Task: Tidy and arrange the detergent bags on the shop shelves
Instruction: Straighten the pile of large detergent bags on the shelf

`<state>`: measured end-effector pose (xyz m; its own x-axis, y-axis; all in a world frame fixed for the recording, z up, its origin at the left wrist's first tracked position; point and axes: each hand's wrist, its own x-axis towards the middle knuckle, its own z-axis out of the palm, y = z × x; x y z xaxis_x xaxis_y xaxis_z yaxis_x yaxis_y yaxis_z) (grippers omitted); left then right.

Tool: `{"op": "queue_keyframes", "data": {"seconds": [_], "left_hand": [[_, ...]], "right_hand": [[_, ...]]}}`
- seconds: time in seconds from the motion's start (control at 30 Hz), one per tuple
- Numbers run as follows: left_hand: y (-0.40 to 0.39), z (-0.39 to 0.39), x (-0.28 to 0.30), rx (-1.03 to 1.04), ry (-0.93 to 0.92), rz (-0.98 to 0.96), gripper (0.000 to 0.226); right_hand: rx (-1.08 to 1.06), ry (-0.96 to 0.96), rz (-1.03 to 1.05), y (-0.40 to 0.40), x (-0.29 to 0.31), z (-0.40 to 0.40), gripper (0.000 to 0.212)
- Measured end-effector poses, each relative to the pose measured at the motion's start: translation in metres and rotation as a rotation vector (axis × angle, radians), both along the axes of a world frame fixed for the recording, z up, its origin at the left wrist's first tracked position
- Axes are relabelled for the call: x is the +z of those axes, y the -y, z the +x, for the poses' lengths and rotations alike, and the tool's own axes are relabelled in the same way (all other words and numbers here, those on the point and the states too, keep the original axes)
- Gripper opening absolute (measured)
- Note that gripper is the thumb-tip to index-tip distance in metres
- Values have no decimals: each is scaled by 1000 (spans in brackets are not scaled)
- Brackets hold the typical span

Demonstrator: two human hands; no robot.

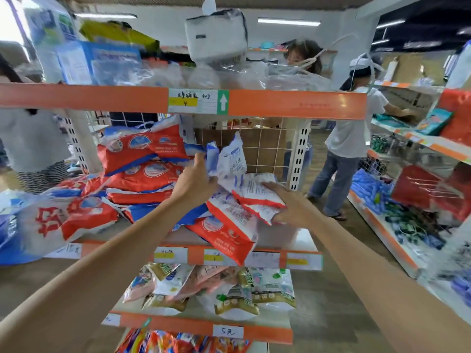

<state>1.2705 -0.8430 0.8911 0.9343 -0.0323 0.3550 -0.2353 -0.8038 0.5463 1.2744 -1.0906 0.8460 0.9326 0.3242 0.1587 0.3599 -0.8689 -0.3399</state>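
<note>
Detergent bags [142, 159] lie in a loose red-and-white heap on the middle shelf [300, 240], one bag [229, 233] hanging over the front edge. The left hand [196, 182] grips an upright white bag [229, 159] by its lower corner; the right hand [288, 202] lies with straight fingers on a flat bag [257, 192] beside it. To do this step well, I would press the flat bag down steadily, lay the upright one squarely on top, faces matching, then draw the overhanging bag back before it slides off
</note>
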Motion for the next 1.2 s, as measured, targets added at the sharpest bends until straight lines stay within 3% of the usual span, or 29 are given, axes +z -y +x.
{"op": "queue_keyframes", "data": {"seconds": [0.13,0.3,0.43,0.57,0.63,0.73,0.83,0.9,1.0,1.2], "left_hand": [[-14,-10,-12,-88,-26,-12,51],[-28,-22,-25,-214,-18,81,48],[-19,-25,-16,-150,-13,60,32],[-9,-20,-7,-69,-18,-11,21],[-10,-20,-6,-96,-21,-48,28],[-21,-25,-11,-158,11,-41,33],[-44,-30,-26,-148,291,179,34],[-66,-29,-38,-111,406,358,42],[-86,-33,-53,-87,303,484,66],[-87,-25,-69,-72,262,641,100]], "right_hand": [[-61,-17,-5,-15,8,28,74],[-126,-91,-89,-17,-6,38,86],[-125,-100,-287,-41,-2,12,91],[-58,40,-393,-79,-10,-22,103],[-127,91,-465,-93,-25,-20,106],[-199,226,-456,-96,-29,-9,81],[-246,280,-378,-84,-14,6,62],[-304,308,-186,-67,5,21,53],[-354,232,-61,-44,34,40,53],[-280,210,-293,-59,-1,13,62]]}}
